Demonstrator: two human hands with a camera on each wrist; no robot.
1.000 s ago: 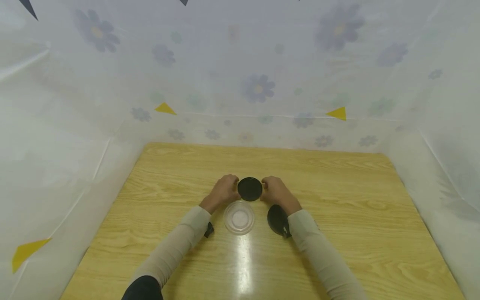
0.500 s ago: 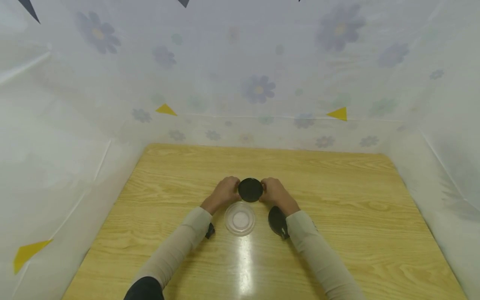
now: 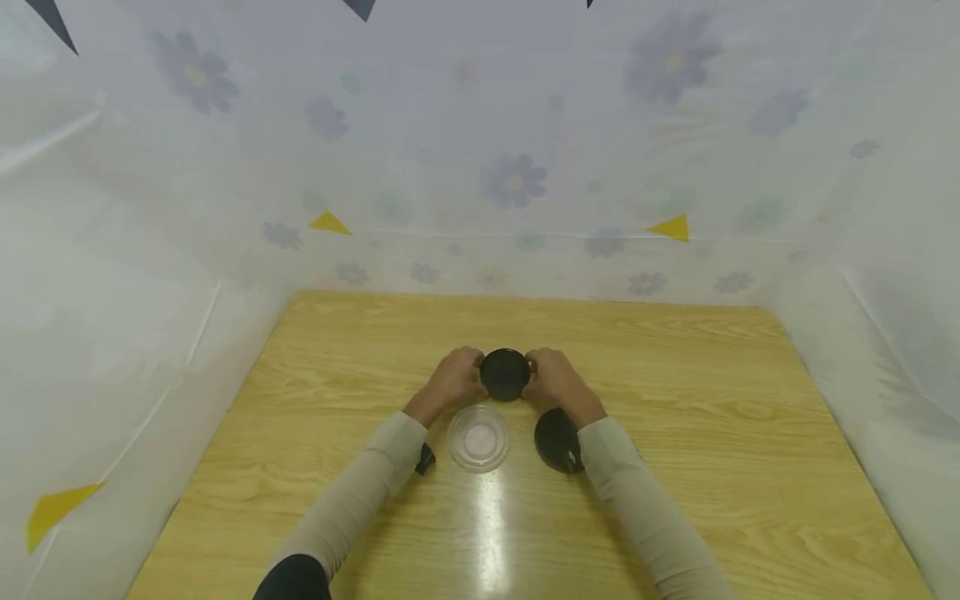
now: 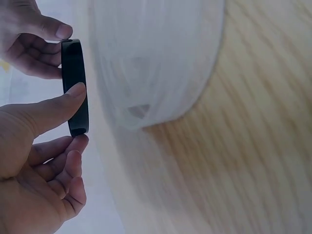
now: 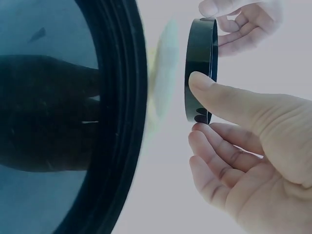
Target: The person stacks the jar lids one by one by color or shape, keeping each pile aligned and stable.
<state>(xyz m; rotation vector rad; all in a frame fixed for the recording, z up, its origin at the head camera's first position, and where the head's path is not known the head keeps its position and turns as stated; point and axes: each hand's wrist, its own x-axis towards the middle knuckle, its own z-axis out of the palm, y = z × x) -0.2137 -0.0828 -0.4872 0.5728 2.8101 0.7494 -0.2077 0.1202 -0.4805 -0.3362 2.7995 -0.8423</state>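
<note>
Both hands hold a black, round, shallow lid (image 3: 505, 375) by its opposite edges. My left hand (image 3: 453, 381) has its thumb and fingers at the left rim; in the left wrist view the thumb lies on the side of the lid (image 4: 74, 73). From the other side, my right hand (image 3: 557, 382) pinches the right rim, thumb on the side band and fingertips under the edge in the right wrist view. Just nearer than the lid stands a clear round plastic container (image 3: 478, 439). Beside the right wrist is a larger black round piece (image 3: 557, 440), partly covered by the sleeve.
A small black object (image 3: 425, 459) peeks out from behind the left sleeve. Everything rests on a wood-grain table (image 3: 675, 500). White flowered sheeting (image 3: 513, 179) encloses its back and sides.
The lid and both hands have shifted slightly away from the body and to the right. Both hands keep their hold. The clear container stays in place.
</note>
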